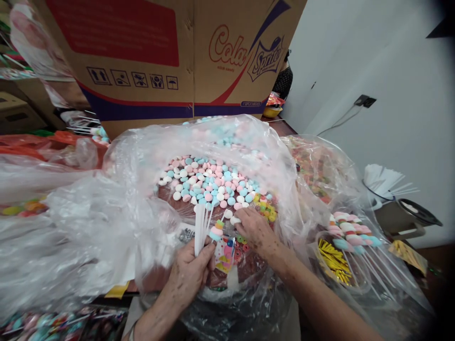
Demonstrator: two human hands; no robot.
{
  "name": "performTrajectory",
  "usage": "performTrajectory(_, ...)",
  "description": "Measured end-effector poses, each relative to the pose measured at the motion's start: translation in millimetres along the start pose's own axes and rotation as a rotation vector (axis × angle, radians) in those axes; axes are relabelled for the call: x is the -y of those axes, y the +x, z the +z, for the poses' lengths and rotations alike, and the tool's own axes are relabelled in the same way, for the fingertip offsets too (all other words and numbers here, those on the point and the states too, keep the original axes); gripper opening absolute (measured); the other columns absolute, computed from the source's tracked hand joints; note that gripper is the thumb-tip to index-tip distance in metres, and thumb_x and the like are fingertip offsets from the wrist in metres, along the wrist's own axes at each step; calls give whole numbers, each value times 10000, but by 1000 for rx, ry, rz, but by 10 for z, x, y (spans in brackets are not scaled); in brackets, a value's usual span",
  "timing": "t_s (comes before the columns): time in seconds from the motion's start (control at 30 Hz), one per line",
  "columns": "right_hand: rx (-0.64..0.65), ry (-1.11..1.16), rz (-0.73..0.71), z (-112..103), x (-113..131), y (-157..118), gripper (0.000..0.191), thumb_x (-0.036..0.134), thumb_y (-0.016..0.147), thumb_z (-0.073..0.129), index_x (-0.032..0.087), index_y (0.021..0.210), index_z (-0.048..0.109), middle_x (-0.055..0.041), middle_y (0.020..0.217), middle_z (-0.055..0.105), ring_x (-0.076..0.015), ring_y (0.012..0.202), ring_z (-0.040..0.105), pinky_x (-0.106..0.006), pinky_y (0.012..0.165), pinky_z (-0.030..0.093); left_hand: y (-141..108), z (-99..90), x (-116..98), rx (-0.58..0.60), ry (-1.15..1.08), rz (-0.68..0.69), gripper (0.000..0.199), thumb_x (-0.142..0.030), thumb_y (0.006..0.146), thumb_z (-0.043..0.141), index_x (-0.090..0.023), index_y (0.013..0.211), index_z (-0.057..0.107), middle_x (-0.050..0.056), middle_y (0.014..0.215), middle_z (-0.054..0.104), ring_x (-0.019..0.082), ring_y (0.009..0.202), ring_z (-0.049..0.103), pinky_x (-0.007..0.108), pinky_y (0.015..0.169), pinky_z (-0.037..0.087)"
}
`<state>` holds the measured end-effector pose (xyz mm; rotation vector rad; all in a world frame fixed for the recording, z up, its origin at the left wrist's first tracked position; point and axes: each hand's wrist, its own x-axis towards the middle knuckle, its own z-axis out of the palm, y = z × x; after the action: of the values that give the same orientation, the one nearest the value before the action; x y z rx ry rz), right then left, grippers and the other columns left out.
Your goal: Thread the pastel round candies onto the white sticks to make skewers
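Observation:
My left hand [194, 267] is closed around a bundle of thin white sticks [200, 227] and a candy skewer [216, 231] carrying pink, blue and yellow-orange pieces. Just to its right, my right hand [256, 233] has its fingertips pinched at a small round white candy [234, 220]. A colourful printed packet [224, 255] is beside my left fingers. Beyond both hands lies a spread of pink, blue and white round candies [209, 182] in an opened clear plastic bag [142, 142]. Yellow-green ring candies [265, 207] and red ones [241, 250] lie around my right hand.
A big cardboard box [149, 57] stands behind the bag. To the right are finished candy skewers [351, 232], a tub of gold twist ties [334, 260] and a pitcher [400, 218] near white sticks [384, 180]. Crumpled plastic [88, 227] covers the left. A person's torso [39, 42] shows at the back left.

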<state>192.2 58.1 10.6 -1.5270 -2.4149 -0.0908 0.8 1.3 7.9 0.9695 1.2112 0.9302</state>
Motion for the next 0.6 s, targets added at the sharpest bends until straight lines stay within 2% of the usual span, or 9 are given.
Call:
performTrajectory(0.2,56,-31,-15,-58,57,-22,115,89,890,502,193,855,535,-64,862,616,-222,859,550,-317,754,432,19,1,37,-4,10,5,418,-534,761,624,-193,541,523,-74,306,404,64,270,335,175,317,221)
performTrajectory(0.43,103,-156,-7,-15,180,-12,178,22,860,475,176,901,554,-97,919,633,-242,887,551,-338,778,445,16,3,27,-8,16,-18,394,-517,749,640,-192,561,522,-81,326,412,62,269,332,171,307,213)
performTrajectory(0.5,94,-79,27,-6,171,12,197,10,836,475,172,892,573,-98,919,643,-245,902,562,-348,798,454,24,2,56,-13,22,-16,383,-512,754,633,-194,571,522,-84,340,412,64,273,331,173,305,212)
performTrajectory(0.6,23,290,262,-35,80,51,168,62,803,509,182,870,606,-63,863,664,-218,830,591,-331,750,470,35,-6,105,-13,56,5,342,-490,779,605,-195,620,539,-77,402,465,66,285,343,180,307,231)
